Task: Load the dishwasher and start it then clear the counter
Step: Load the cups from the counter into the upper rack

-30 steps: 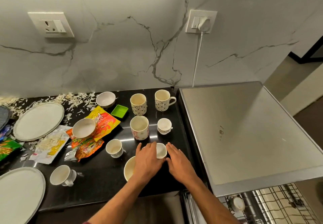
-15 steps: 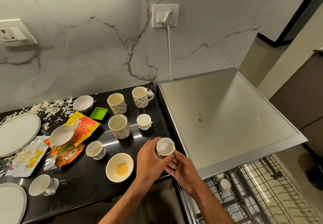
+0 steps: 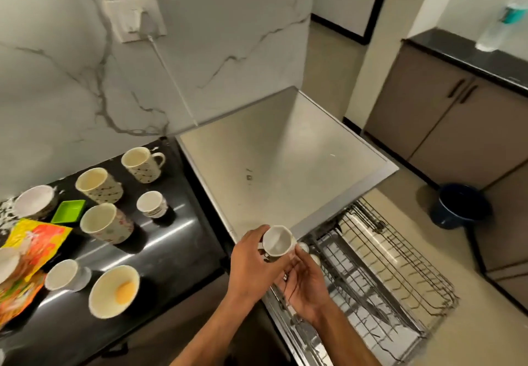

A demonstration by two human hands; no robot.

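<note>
The left hand [image 3: 254, 262] grips a small white cup [image 3: 277, 242], mouth up, above the dishwasher's near-left corner, the right hand [image 3: 307, 282] loosely cupped beneath it, and the pulled-out wire rack [image 3: 400, 280] lies just right and below.

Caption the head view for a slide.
Left hand holds a small white cup over the pulled-out dishwasher rack.
</note>
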